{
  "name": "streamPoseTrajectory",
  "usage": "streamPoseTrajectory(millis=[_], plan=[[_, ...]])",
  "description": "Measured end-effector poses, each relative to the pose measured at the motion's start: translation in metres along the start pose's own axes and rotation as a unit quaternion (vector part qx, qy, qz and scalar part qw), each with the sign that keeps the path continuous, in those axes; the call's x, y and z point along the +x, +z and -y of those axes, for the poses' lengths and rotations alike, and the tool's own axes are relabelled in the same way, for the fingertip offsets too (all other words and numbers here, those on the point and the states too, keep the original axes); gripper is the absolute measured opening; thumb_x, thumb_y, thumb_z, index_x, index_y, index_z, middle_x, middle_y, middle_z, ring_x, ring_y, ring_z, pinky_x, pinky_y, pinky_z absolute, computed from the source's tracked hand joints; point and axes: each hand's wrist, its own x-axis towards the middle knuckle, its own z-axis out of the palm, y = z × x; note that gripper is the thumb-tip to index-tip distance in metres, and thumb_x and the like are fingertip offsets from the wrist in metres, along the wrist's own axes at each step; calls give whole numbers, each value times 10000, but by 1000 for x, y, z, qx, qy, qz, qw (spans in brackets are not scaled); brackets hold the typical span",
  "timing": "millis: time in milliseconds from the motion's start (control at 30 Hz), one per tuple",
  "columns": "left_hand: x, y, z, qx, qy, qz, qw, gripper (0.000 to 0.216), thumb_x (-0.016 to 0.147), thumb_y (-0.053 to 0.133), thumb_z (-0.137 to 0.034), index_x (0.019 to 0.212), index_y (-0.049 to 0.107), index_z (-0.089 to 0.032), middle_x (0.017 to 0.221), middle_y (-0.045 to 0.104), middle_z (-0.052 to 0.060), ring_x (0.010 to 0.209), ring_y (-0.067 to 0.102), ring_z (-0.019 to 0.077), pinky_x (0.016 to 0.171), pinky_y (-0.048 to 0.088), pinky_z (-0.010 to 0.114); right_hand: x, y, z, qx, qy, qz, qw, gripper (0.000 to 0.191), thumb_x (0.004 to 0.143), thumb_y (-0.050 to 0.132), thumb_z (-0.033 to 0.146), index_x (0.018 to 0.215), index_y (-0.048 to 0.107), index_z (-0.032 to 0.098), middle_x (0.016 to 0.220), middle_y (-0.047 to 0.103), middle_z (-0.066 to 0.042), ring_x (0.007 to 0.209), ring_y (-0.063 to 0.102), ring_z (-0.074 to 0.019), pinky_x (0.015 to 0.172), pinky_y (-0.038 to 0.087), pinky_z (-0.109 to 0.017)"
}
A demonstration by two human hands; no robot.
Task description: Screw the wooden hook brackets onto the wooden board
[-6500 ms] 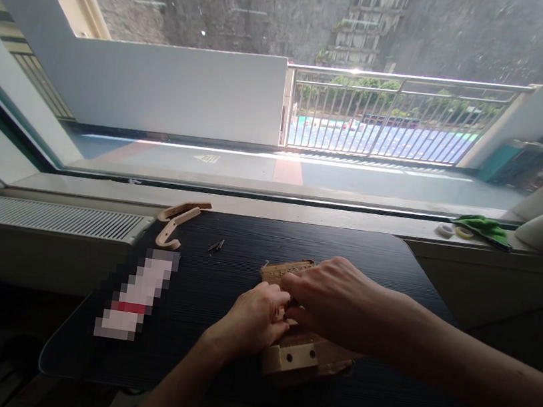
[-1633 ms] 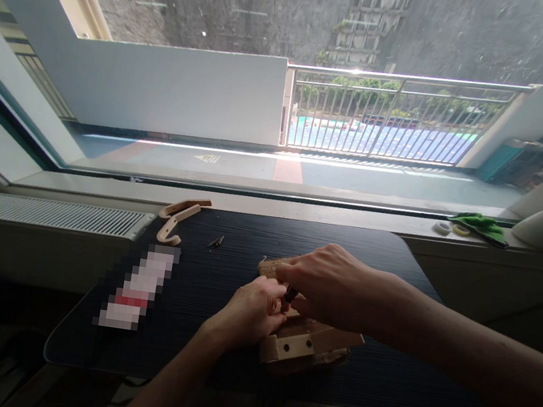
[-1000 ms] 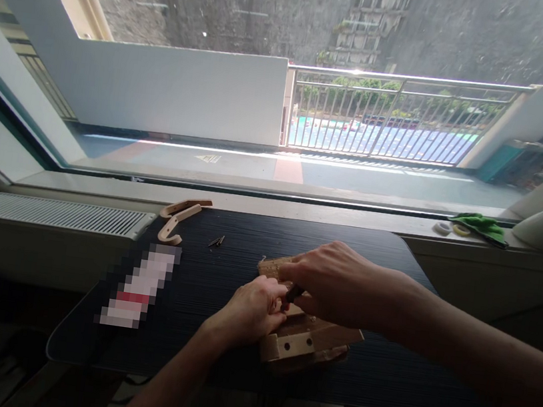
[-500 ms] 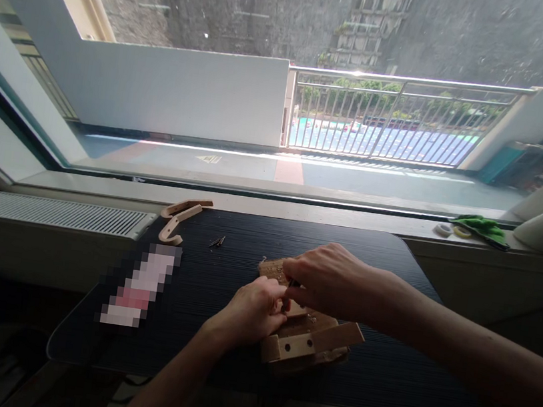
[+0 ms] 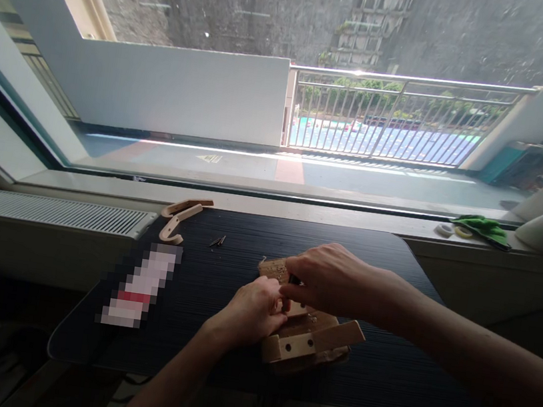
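A wooden piece lies on the tabletop, toward its near edge, its long axis running far left to near right and its drilled end block facing the camera. The right hand has its grip closed on a small dark tool, mostly hidden by the fingers. The left hand curls at the piece's left edge; whether its grip holds anything cannot be told

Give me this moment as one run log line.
left hand: curled against wooden piece | right hand: pinching small dark tool above it | dark table: two wooden hooks, loose screws toward far edge
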Motion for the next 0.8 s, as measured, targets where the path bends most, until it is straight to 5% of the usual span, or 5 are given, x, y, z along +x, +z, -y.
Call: streamPoseTrajectory(millis=[167, 367, 567, 800], plan=[[0, -2, -1, 2, -2, 2, 1000, 49, 727, 565, -213, 757, 586, -181, 745, 577, -1, 714, 509, 136, 587, 362, 208, -4, -12, 1, 12, -49, 20, 999, 143, 808, 499, 217, 843, 629, 169, 732, 645, -39, 641, 558, -133, 524, 249, -241], [0, -3, -3, 7, -21, 19, 1000, 78, 746, 558, -234, 765, 603, -173, 746, 574, 8, 744, 509, 148, 600, 373, 211, -3, -6, 2, 6, -64, 38, 997, 55, 775, 545, 138, 789, 598, 146, 723, 640, -32, 649, 567, -130, 542, 264, -242], [1, -2, -2, 14, -1, 13, 1000, 70, 742, 561, -222, 779, 602, -178, 768, 580, 9, 743, 507, 149, 610, 375, 216, -7, 4, -1, 0, -34, 14, 999, 147, 849, 461, 227, 786, 580, 166, 657, 622, -25, 576, 555, -132, 485, 202, -261], [0, -2, -2, 3, -17, 13, 1000, 71, 742, 557, -239, 749, 584, -174, 747, 584, 9, 706, 507, 138, 586, 360, 212, -11, -9, 2, -14, -49, 27, 998, 151, 746, 535, 121, 879, 578, 180, 732, 635, -9, 632, 573, -141, 493, 223, -247]])
